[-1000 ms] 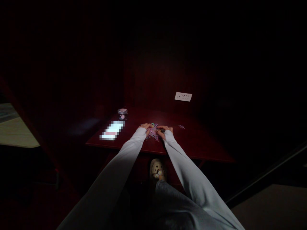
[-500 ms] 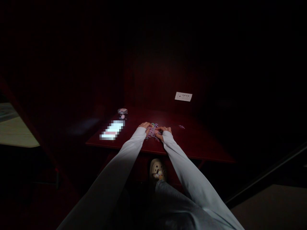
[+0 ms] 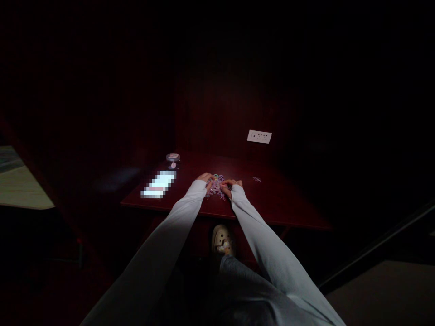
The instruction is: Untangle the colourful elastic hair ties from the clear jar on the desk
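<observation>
A loose heap of small thin loops (image 3: 217, 192), mostly purple and pink with some green, lies on the dark red table; they look like small elastic hair ties. My left hand (image 3: 205, 178) rests at the heap's left side, fingers bent in and thumb close to them. From the right, my right hand (image 3: 234, 184) reaches in with thumb and forefinger pinched together over the heap. What either hand has between its fingertips is too small to make out. A smaller bunch of purple loops (image 3: 257, 179) sits apart, further right.
At the table's left lies a bright, blurred-out rectangular thing (image 3: 158, 184). Behind it stands a small clear jar (image 3: 173, 161) with a pinkish lid. A white socket plate (image 3: 259, 136) is on the back wall. The table's front edge (image 3: 217, 216) runs beneath my forearms.
My right fingertips have shifted slightly over the heap, and more of its loops show between my hands. My left hand has hardly moved.
</observation>
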The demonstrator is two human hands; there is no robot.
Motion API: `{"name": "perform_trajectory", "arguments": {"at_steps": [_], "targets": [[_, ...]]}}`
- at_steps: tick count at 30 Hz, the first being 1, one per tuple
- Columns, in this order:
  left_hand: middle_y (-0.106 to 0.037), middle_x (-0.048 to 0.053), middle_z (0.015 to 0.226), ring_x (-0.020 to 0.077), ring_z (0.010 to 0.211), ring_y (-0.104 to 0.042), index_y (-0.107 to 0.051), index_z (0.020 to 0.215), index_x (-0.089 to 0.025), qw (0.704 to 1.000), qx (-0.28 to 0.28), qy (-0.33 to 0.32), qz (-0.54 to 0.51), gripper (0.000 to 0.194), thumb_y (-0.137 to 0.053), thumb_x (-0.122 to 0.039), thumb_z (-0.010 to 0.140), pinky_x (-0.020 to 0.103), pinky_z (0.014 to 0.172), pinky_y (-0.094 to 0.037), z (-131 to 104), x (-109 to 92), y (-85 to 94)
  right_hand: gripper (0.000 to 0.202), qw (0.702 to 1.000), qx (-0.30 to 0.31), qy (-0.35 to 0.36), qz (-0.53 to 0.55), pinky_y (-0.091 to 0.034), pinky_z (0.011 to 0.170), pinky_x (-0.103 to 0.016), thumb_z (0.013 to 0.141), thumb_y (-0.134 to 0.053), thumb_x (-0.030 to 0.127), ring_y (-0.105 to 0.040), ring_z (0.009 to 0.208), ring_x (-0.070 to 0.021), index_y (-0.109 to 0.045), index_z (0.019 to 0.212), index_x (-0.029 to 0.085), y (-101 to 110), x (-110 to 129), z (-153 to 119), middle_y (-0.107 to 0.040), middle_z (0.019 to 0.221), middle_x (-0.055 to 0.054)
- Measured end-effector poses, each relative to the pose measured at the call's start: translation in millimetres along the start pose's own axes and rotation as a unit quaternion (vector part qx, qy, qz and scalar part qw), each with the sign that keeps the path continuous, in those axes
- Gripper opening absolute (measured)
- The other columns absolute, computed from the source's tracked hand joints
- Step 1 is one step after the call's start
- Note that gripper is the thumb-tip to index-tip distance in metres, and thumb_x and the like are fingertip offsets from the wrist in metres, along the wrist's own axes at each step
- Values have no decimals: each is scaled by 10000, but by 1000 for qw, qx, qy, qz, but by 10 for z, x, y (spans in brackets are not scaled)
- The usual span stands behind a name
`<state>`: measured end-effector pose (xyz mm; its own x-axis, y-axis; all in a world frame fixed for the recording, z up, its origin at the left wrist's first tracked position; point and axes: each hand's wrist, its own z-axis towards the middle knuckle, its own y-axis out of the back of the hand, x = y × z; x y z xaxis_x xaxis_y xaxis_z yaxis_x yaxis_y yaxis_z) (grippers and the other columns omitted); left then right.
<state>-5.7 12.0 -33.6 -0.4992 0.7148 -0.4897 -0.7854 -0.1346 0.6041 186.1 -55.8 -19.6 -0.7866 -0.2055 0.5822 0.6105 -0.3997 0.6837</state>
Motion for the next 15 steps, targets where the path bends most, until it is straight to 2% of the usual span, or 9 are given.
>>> {"name": "perform_trajectory", "arguments": {"at_steps": [5, 10, 15], "targets": [[-756, 83, 1111, 246, 1089, -718, -731, 1010, -210, 1000, -9, -13, -4, 200, -605, -118, 887, 381, 1028, -578, -38, -63, 40, 183, 1000, -21, -6, 20, -479, 986, -416, 888, -688, 350, -588, 1075, -285, -823, 964, 252, -15, -41, 18, -768, 949, -76], [-764, 70, 1139, 246, 1086, -718, -728, 1022, -236, 1000, 15, -5, 0, 169, -635, -170, 898, 381, 1026, -571, -32, -97, 116, 177, 997, -47, -29, 45, -510, 955, -392, 874, -689, 348, -614, 1056, -279, -827, 931, 253, -12, -12, 17, -750, 900, -72], [-769, 51, 1115, 244, 1097, -692, -717, 1010, -253, 999, -28, 16, 5, 163, -622, -178, 900, 377, 1038, -549, -40, -156, 187, 208, 994, -70, -55, 68, -520, 907, -355, 867, -681, 332, -630, 1012, -265, -842, 951, 230, 12, 38, -4, -711, 870, -66]]}}
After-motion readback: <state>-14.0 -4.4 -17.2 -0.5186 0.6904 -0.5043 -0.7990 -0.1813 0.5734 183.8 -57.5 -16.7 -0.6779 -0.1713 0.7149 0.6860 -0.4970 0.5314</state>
